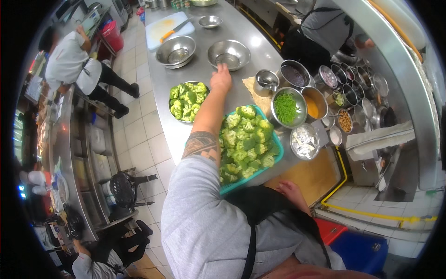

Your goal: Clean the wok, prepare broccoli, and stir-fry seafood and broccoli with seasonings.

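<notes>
My left hand (pixel 222 78) reaches far over the counter, its fingers lapping the near rim of an empty steel bowl (pixel 240 54); the thumb's hold is partly hidden. Beneath that arm lies a turquoise plastic basket (pixel 279 148) heaped with broccoli florets (pixel 244 139). More florets (pixel 188 99) fill a round steel bowl to the left of my forearm. Beside the basket's near right corner, my right hand (pixel 292 191) hangs by the black apron (pixel 258 202), fingers loosely curled around nothing. Nested steel bowls (pixel 176 52) stand left of the bowl I touch.
A knife (pixel 176 29) with an orange handle rests on a white cutting board (pixel 156 26). Right of the basket crowd a bowl of cut green beans (pixel 286 108), a pot of orange sauce (pixel 312 106) and other containers. Co-workers (pixel 75 59) stand at the left counter.
</notes>
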Available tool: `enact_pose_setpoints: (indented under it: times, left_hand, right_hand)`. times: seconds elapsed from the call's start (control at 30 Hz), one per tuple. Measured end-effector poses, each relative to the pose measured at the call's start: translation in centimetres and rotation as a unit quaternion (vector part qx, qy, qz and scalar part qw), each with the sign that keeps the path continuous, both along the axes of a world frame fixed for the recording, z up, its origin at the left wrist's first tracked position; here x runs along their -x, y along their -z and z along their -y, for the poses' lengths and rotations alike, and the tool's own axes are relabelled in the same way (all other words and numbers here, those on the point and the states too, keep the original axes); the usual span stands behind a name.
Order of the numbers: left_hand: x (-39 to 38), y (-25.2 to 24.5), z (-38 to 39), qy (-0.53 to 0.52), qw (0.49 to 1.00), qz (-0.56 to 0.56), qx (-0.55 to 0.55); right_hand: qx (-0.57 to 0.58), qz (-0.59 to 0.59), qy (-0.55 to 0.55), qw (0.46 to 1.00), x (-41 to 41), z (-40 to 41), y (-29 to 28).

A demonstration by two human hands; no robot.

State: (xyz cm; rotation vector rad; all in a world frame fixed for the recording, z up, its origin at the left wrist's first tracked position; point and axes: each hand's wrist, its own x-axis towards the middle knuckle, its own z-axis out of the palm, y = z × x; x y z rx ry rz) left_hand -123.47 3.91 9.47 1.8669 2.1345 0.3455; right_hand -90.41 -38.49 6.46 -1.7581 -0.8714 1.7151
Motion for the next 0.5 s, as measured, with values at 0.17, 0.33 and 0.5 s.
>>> enact_pose_setpoints:
  times: [0.17, 0.33, 0.5]
  left_hand:
    - [0.9, 2.5, -0.5, 0.044, 0.999, 0.0, 0.004]
    - [0.5, 2.2, 0.5, 0.084, 0.995, -0.008, 0.057]
    - [-0.7, 0.4, 3.9, 0.18, 0.983, 0.027, 0.017]
  right_hand:
    - [-0.026, 0.016, -0.059, 0.998, 0.7, -0.4, -0.6]
    - [-0.04, 0.043, -0.094, 0.994, 0.5, -1.2, -0.4]
    - [-0.034, -0.002, -0.095, 0.995, -0.2, -2.2, 1.6]
